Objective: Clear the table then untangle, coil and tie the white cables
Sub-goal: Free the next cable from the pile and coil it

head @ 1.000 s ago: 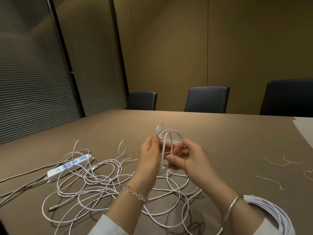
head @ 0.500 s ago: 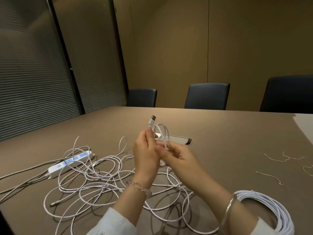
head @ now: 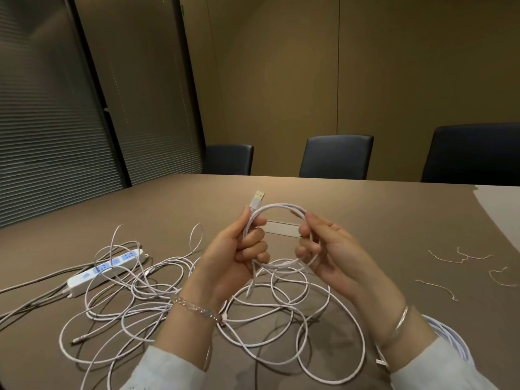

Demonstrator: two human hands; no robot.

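Left hand (head: 233, 249): fingers curled around one side of a small coil (head: 281, 237) of white cable, thumb laid along the strand. The USB plug (head: 257, 200) sticks up just above the thumb tip, tilted slightly right. Right hand (head: 329, 249): fingers curled around the opposite side of the same coil, pinching the strands together. The coil is held in the air between the two hands, roughly upright and facing the camera, a few turns thick. Through its opening a pale flat plate (head: 281, 229) in the table (head: 365, 209) shows, beyond the fingers.

From the lower edge of the coil, under the left fingers, a free strand drops to the table and joins the tangle (head: 197, 305) of loose white cable. The tangle lies below and to the left of both hands, spread in many overlapping loops; one small plug end (head: 78, 339) lies at its near-left edge.

Left of the left hand, at the far side of the tangle, a white power strip (head: 104, 270) with blue sockets lies on the table, some loops crossing over it. Grey leads (head: 33, 288) run from it off the left edge.

Below the right wrist, partly hidden by the sleeve, a finished bundle (head: 450, 339) of white cable rests on the table. Right of the right hand, well apart, several thin twist ties (head: 450, 256) lie scattered.

Beaded bracelet (head: 197, 308) on left wrist, metal bangle (head: 399, 322) on right. Three dark chairs (head: 336, 156) stand past the table's far edge.
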